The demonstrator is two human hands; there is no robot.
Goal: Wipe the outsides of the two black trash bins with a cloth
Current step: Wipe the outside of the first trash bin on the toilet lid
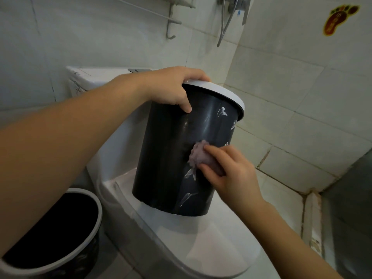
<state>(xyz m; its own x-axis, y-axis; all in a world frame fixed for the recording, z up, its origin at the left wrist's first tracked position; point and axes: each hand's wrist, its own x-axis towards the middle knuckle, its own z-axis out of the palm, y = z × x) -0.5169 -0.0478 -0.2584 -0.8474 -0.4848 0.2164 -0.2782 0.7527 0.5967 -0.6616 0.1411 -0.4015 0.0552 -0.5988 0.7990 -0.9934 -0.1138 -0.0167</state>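
Note:
A black trash bin (pixel 173 156) with a white rim and pale leaf prints stands tilted on the closed toilet lid (pixel 211 238). My left hand (pixel 171 87) grips its rim from above, thumb on the black wall. My right hand (pixel 227 174) holds a bunched pinkish-grey cloth (pixel 198 156) and presses it against the bin's right side, about halfway up. A second black bin (pixel 50 232) with a white rim sits on the floor at the lower left, its dark inside showing.
The white toilet cistern (pixel 90 81) stands behind the bin. Tiled walls close in at the back and right. A metal towel rack (pixel 173 19) and a shower hose (pixel 227 23) hang above. A low tiled ledge (pixel 314 218) runs along the right.

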